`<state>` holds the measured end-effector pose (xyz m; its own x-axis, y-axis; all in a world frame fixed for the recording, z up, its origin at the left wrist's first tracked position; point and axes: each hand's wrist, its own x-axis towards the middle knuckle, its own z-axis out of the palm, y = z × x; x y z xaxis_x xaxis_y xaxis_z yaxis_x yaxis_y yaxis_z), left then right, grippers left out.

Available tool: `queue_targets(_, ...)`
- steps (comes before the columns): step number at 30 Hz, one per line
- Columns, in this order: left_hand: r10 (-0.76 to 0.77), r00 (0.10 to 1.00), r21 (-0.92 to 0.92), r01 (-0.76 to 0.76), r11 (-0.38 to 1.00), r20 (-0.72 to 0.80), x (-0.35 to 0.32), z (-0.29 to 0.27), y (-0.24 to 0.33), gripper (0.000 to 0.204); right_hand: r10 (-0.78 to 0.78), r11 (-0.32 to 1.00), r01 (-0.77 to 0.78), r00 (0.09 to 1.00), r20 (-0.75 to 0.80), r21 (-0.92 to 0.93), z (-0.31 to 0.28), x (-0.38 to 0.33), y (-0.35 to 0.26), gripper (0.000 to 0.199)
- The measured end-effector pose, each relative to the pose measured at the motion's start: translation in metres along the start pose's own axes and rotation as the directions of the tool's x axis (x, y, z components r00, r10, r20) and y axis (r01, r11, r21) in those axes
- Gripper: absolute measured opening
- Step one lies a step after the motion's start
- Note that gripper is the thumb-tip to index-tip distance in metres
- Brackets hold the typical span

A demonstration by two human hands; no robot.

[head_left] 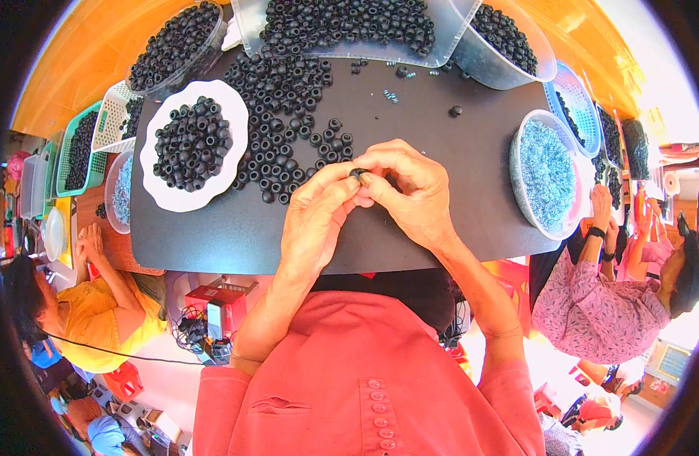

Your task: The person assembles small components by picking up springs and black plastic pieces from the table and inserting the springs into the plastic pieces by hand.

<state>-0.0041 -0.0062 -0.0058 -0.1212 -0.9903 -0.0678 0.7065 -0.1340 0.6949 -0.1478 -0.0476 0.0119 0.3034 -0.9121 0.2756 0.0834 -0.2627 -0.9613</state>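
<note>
Over the middle of the dark table (471, 167), my two hands meet at the fingertips. My left hand (311, 216) and my right hand (414, 197) pinch one small round black plastic piece (357, 173) between them. Fingers hide most of it, so I cannot make out its details. Just beyond my left hand spreads a loose heap of matching black pieces (285, 148), many showing a round hole. A white scalloped plate (237, 129) to the left carries more of them. On the right stands a clear bowl (518, 194) full of tiny bluish metal springs (545, 171).
Across the far edge lies a clear bin (448, 53) spilling black pieces, flanked by tubs (547, 64) of the same. A few loose springs (390, 96) and a single black piece (456, 111) are scattered beyond my hands. People (110, 319) sit on both sides.
</note>
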Motion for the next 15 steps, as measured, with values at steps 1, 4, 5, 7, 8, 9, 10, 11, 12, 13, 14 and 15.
queue_targets(1, -0.015, 1.0, -0.008, 0.015, 1.0, -0.024, 0.0006, 0.0018, 0.0002, 0.02, -0.046, 0.996, 0.046, 0.999, 0.007, -0.076, -0.0013, -0.0001, 0.0023, 0.015)
queue_targets(4, -0.021, 0.999, -0.004, 0.021, 1.0, -0.033, 0.0003, 0.0018, 0.001, 0.02, -0.08, 0.989, 0.08, 0.997, 0.01, -0.124, -0.0025, -0.0011, 0.0017, 0.016)
queue_targets(5, -0.014, 1.0, 0.007, 0.014, 1.0, -0.017, -0.0001, 0.0013, 0.0012, 0.02, -0.067, 0.993, 0.067, 0.998, 0.002, -0.097, -0.0022, -0.0016, 0.0009, 0.016)
queue_targets(7, -0.014, 1.0, 0.014, 0.014, 1.0, -0.023, 0.0, 0.0009, -0.0001, 0.02, -0.048, 0.996, 0.048, 0.999, 0.002, -0.079, -0.0017, -0.0026, -0.0015, 0.016)
queue_targets(8, -0.013, 0.999, 0.021, 0.013, 1.0, -0.03, -0.0001, 0.0008, -0.0007, 0.02, -0.029, 0.998, 0.029, 1.0, 0.004, -0.06, -0.0016, -0.0029, -0.0021, 0.016)
queue_targets(9, -0.013, 0.999, 0.022, 0.013, 1.0, -0.03, 0.0, 0.0015, -0.0009, 0.02, -0.029, 0.998, 0.029, 1.0, 0.003, -0.06, -0.0022, -0.0029, -0.0005, 0.016)
queue_targets(10, -0.008, 0.999, 0.034, 0.009, 0.999, -0.033, 0.0, 0.0024, -0.0011, 0.02, -0.062, 0.992, 0.062, 0.998, 0.001, -0.107, -0.0031, -0.003, 0.0027, 0.017)
queue_targets(11, -0.003, 0.999, 0.047, 0.004, 0.999, -0.036, 0.0001, 0.003, -0.0011, 0.02, -0.095, 0.984, 0.094, 0.995, -0.001, -0.154, -0.0037, -0.003, 0.0044, 0.018)
queue_targets(12, -0.003, 0.999, 0.046, 0.005, 0.999, -0.036, 0.0002, 0.0032, -0.0007, 0.02, -0.094, 0.984, 0.093, 0.996, 0.0, -0.154, -0.0025, -0.003, 0.003, 0.018)
queue_targets(13, -0.007, 0.999, 0.039, 0.009, 0.999, -0.038, 0.0006, 0.0034, -0.0001, 0.02, -0.039, 0.995, 0.038, 0.999, -0.015, -0.091, -0.0005, -0.0028, 0.0004, 0.019)
queue_targets(14, -0.012, 0.999, 0.032, 0.013, 0.999, -0.04, 0.0007, 0.0034, 0.0001, 0.019, 0.017, 0.999, -0.017, 1.0, -0.026, -0.026, 0.0006, -0.0027, -0.0011, 0.021)
queue_targets(15, -0.011, 0.999, 0.032, 0.013, 0.999, -0.04, 0.0006, 0.0035, 0.0001, 0.019, 0.017, 1.0, -0.017, 1.0, -0.025, -0.026, 0.0002, -0.0027, 0.0004, 0.021)
